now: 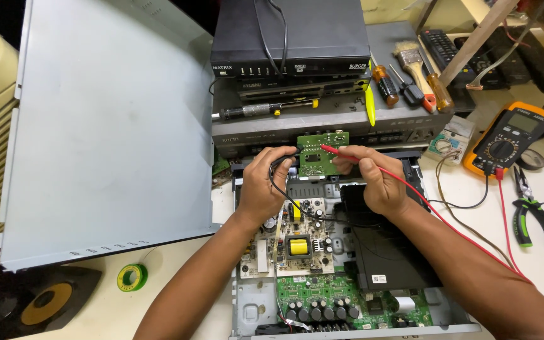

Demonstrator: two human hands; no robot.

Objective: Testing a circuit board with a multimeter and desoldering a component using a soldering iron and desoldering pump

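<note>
Item: small green circuit board (320, 153), centre of frame, held upright over the opened player chassis (253, 311); my left hand (264, 186) was closed around the black probe (279, 165) at the board's left edge; my right hand (373, 178) pinched the red probe (334, 150), tip on the board's face. Risk, as I judged it: the red tip could slip and bridge neighbouring pads; the red lead (448, 223) trailed toward the orange multimeter (510, 137), right of frame, and might snag. Labels: white rectangular sticker (379, 278) on the black drive, lower centre; yellow-green tape roll (131, 277), lower left.
</note>
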